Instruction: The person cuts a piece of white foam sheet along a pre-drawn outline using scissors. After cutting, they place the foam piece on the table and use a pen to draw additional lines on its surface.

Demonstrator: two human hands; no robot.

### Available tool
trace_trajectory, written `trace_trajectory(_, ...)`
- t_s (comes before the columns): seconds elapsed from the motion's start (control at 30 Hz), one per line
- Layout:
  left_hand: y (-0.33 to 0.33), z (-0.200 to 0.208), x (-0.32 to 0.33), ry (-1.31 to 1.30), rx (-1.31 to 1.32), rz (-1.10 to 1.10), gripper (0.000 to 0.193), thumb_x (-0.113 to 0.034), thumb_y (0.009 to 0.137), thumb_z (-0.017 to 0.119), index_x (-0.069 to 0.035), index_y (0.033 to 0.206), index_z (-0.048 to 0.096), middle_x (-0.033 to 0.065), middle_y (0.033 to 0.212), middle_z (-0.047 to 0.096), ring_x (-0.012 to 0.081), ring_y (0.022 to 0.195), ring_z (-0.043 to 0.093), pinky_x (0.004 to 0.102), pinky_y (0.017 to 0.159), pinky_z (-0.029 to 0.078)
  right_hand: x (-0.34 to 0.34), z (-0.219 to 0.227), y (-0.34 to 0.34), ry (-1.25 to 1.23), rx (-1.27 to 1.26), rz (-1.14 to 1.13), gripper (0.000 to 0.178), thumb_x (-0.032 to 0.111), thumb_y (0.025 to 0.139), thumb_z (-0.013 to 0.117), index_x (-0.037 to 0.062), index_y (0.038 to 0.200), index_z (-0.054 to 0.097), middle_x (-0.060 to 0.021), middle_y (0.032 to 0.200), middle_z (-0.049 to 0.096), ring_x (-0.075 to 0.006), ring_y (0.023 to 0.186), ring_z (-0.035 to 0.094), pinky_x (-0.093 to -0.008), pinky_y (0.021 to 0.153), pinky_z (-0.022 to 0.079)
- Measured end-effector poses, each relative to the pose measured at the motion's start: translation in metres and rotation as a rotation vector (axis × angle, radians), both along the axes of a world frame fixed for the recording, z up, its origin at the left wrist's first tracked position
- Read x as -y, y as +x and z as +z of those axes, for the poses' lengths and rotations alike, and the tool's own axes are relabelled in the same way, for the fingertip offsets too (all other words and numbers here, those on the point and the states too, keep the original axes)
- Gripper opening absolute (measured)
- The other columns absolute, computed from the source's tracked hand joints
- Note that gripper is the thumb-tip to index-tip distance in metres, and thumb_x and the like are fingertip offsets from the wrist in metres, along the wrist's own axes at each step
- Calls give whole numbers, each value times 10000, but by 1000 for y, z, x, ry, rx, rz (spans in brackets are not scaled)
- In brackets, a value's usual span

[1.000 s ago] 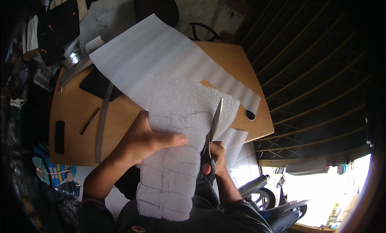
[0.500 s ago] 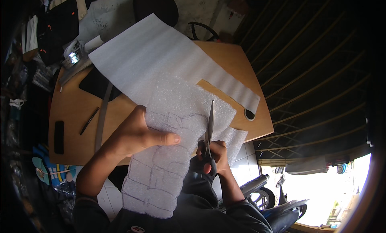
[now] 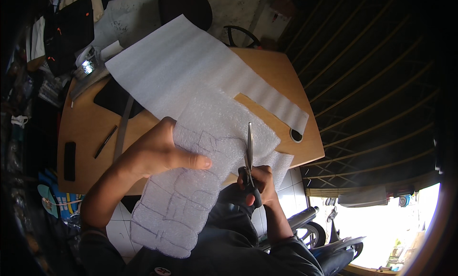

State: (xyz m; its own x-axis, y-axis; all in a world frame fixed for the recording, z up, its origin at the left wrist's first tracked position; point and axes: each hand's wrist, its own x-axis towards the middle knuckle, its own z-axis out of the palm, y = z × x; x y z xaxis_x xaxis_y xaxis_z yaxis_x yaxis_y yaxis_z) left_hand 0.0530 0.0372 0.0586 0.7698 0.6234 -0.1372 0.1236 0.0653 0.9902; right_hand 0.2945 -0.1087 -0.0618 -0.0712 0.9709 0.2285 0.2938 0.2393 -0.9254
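Observation:
A translucent white foam sheet (image 3: pixel 191 190) with dark hand-drawn outlines hangs over the near edge of the table. My left hand (image 3: pixel 174 154) grips it by the left side, thumb on top and the other fingers hidden beneath. In my right hand (image 3: pixel 261 183) is a pair of black-handled scissors (image 3: pixel 249 154), blades pointing away from me. The blades stand at the sheet's right side, at the end of a drawn line. Below the blades the sheet's right edge is wavy and follows the outline. The far part of this sheet lies over a larger foam sheet (image 3: pixel 176 56).
The wooden table (image 3: pixel 272 68) carries a pen (image 3: pixel 105 142), a long metal ruler (image 3: pixel 123 126), a black oblong object (image 3: pixel 69 161) and a tape roll (image 3: pixel 88 61). A cable hole (image 3: pixel 296 135) is at the right. Beyond stand a folding gate (image 3: pixel 372 95) and a motorcycle (image 3: pixel 315 233).
The near end of the drawn-on sheet has swung left, along with my left forearm. The scissors have tilted slightly and shifted a little, staying at the sheet's right side.

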Motion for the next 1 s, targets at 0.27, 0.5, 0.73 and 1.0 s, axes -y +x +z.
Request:
trace_trajectory(0.27,1,7,-4,-84,-73,-39,803,-274,609,837,105,1217,473,187,1035,616,262,976,616,348,877,503,1,4,4,-42,33,4,781,838,594,652,66,681,576,13,573,552,-117,493,545,-261,472,377)
trace_trajectory(0.5,3,9,-4,-137,-80,-42,942,-270,591,846,115,1309,373,207,1099,567,287,1060,578,367,927,486,1,2,0,-16,3,-10,781,840,599,645,67,684,576,15,569,547,-113,494,543,-258,473,376)
trace_trajectory(0.73,0,2,-9,-3,-50,-74,752,-272,643,846,132,1194,530,228,1054,649,305,990,647,361,891,515,-1,2,2,0,13,12,782,841,599,644,66,687,581,14,569,555,-113,497,551,-253,475,382)
trace_trajectory(1.0,-7,0,-20,112,-201,-56,885,-293,603,863,151,1257,465,234,1090,629,325,999,639,356,914,504,1,2,9,-44,37,46,782,815,588,692,50,719,600,6,582,573,-116,513,574,-249,483,401)
